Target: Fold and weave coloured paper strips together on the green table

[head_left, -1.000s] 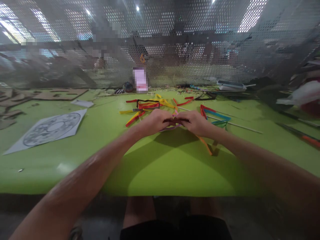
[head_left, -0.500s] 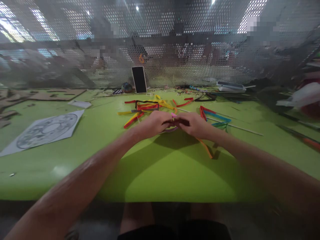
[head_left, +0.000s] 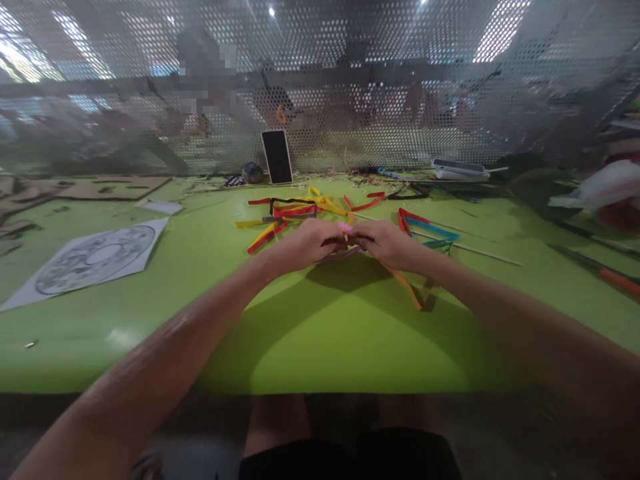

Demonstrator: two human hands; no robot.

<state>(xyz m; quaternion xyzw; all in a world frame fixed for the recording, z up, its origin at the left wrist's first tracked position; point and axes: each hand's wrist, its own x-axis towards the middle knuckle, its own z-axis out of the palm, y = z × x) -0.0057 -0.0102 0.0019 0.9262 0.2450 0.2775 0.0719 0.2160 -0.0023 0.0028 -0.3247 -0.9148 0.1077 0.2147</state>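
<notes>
My left hand (head_left: pixel 315 241) and my right hand (head_left: pixel 383 243) meet over the middle of the green table (head_left: pixel 320 340), fingertips nearly touching. Both are closed on a pink strip (head_left: pixel 345 227), part of which shows between and below the fingers. An orange strip (head_left: pixel 407 287) runs out from under my right hand toward the front. Just left of my left hand lie red, yellow and black strips (head_left: pixel 295 210). Beyond my right hand rests a red and blue folded strip (head_left: pixel 430 228) with a thin stick (head_left: pixel 487 255).
A dark-screened phone (head_left: pixel 277 157) stands against the perforated metal panel (head_left: pixel 320 127). To the left are a printed sheet (head_left: pixel 100 257) and cut cardboard (head_left: pixel 110 188). A white tray (head_left: pixel 460 171) sits at the back right, and an orange-handled tool (head_left: pixel 620 281) at the far right.
The view has shifted slightly. My right hand's fingers have straightened a little and drawn nearer my left hand; the orange strip moved slightly with it.
</notes>
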